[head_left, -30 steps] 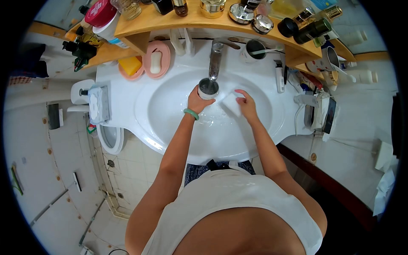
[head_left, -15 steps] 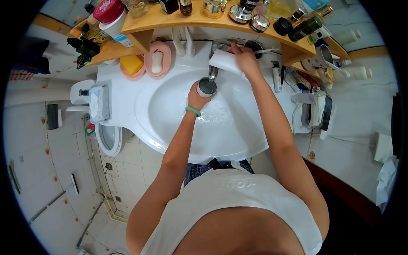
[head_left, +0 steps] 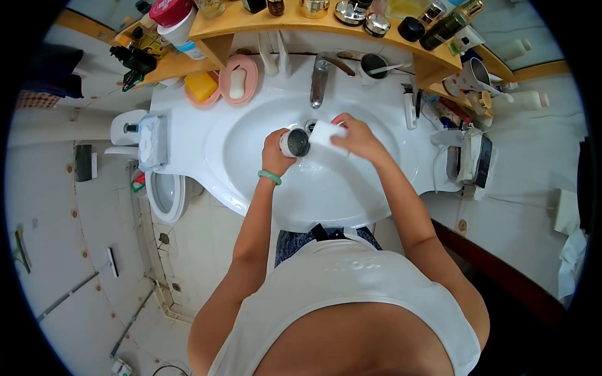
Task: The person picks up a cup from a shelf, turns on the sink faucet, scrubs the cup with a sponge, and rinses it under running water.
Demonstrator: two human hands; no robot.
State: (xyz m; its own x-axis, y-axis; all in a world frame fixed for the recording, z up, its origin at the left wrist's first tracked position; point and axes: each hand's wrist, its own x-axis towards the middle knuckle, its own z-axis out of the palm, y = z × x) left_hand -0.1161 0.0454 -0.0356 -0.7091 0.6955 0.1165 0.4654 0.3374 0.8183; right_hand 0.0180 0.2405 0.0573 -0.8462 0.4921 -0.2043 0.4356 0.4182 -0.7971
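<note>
My left hand [head_left: 274, 153], a green bangle at its wrist, is wrapped round a small white cup [head_left: 298, 143] with a dark grey inside. The cup is tilted over the sink basin [head_left: 251, 178], close to the drain [head_left: 311, 126]. Just to its right, my right hand [head_left: 362, 139] grips a white block-like object [head_left: 325, 134]; motion blur hides what kind it is. A bit of pink or red shows by the right fingers. Behind both hands stands the chrome faucet [head_left: 318, 83], with no stream visible under its spout.
On the counter's back edge sit pink soap dishes [head_left: 241, 62] with a white and a yellow bar, plus a dark cup [head_left: 374, 65] holding a toothbrush. Above hangs a wooden shelf [head_left: 263, 22] with cosmetics. A white trimmer-like device [head_left: 409, 109] lies at the right.
My right hand has left the faucet lever and come down towards the cup with the white object. The cup has moved from under the spout, nearer my body, and tilted. The water stream has stopped.
</note>
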